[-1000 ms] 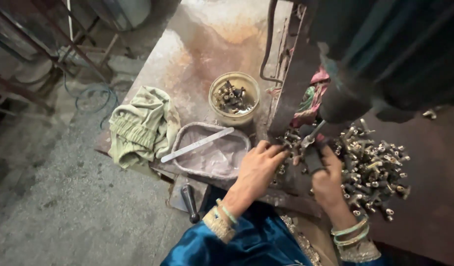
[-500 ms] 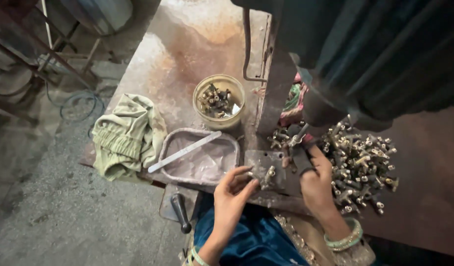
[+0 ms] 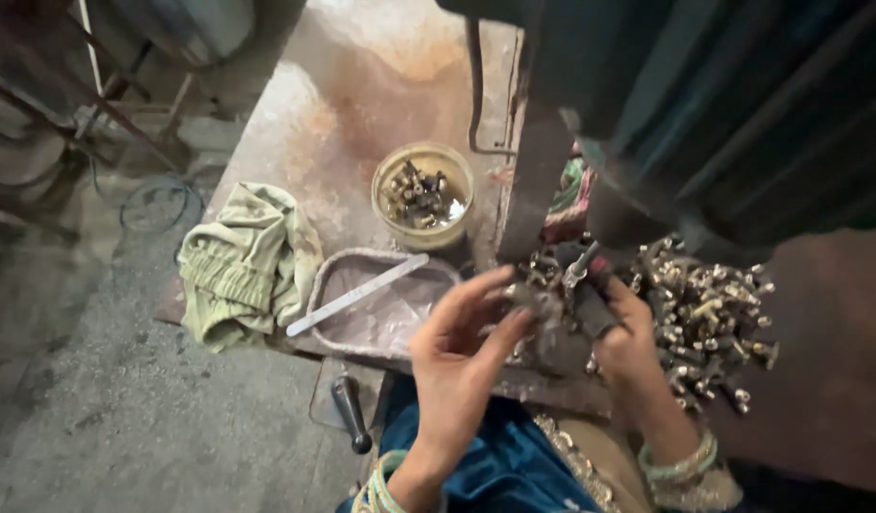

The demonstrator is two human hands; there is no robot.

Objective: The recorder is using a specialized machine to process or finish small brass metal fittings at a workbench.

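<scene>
Brass fitting (image 3: 536, 302) pinched in your raised left hand (image 3: 462, 356), lifted off the surface's near edge (image 3: 552, 385); right hand (image 3: 628, 342) stays curled around a dark part (image 3: 590, 309).

Dim, soft light apparently from above brightens the tabletop's far end; the machine stays dark, hands slightly blurred.
</scene>
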